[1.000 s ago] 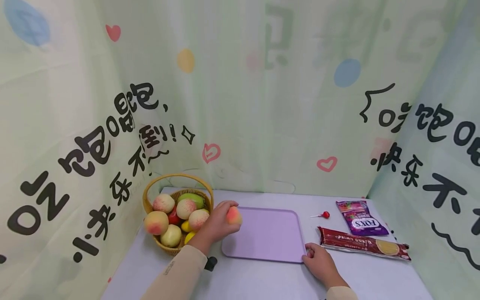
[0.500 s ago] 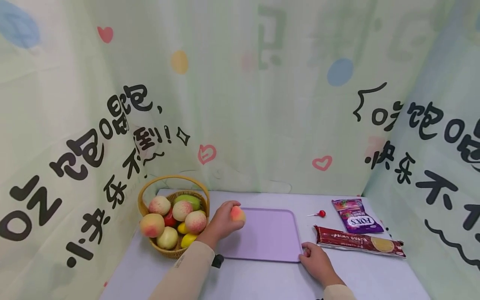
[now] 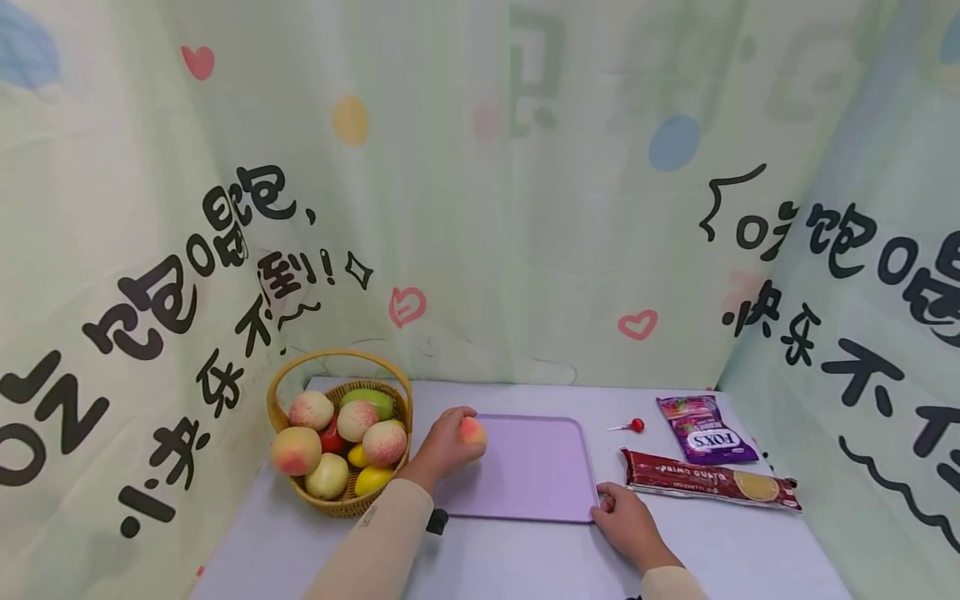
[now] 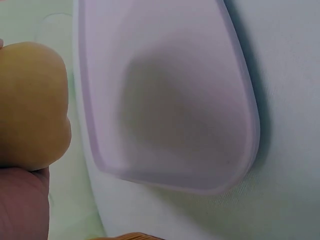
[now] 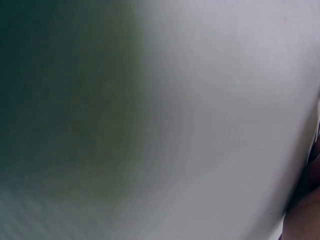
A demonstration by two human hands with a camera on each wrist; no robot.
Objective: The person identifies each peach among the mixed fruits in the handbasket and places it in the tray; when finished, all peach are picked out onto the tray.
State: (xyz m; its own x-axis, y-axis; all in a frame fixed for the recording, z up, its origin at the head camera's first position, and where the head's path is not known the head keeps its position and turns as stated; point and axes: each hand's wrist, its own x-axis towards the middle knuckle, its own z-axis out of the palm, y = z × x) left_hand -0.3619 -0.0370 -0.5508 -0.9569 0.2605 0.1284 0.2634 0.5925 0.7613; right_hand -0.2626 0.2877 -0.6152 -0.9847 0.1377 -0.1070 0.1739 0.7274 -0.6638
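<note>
A yellow-pink peach (image 3: pixel 473 432) is gripped in my left hand (image 3: pixel 442 447), raised over the left part of a purple tray (image 3: pixel 528 467). The left wrist view shows the peach (image 4: pixel 32 105) at its left side, apart from the tray (image 4: pixel 245 95), with a dark shadow on the tray's floor. My right hand (image 3: pixel 628 521) holds the tray's front right corner with curled fingers and thumb. In the right wrist view only a sliver of the hand (image 5: pixel 305 217) shows at the edge; the rest is blurred.
Left of the tray stands a wicker basket (image 3: pixel 322 503) with a tall handle, full of peaches, a red fruit, yellow fruits and a green one. To the right lie a red lollipop (image 3: pixel 637 425), a purple Fox's candy bag (image 3: pixel 708 432) and a red spaghetti packet (image 3: pixel 708 480).
My left hand has moved slightly right with the peach, farther from the basket, and now hardly moves. The head view has shifted a little. My right hand stays at the tray corner.
</note>
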